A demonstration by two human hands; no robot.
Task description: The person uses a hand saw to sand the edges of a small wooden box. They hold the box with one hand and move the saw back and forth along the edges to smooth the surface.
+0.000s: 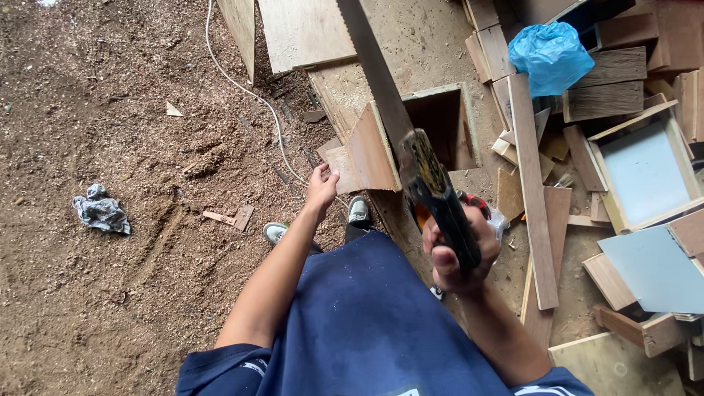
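My right hand (458, 253) is closed around the dark handle of a hand saw (381, 81), whose long blade runs up and left to the top edge. My left hand (321, 187) reaches down with fingers spread, just beside the lower corner of a brown plywood panel (370, 150). That panel leans against an open wooden box (444, 121) set on a dusty board. My feet in grey shoes stand below the panel.
Sawdust covers the ground at left, with a white cable (249, 92), a crumpled grey rag (101, 210) and small wood scraps. Right side holds stacked planks, a long upright board (532, 191), pale blue framed panels (645, 172) and a blue plastic bag (550, 55).
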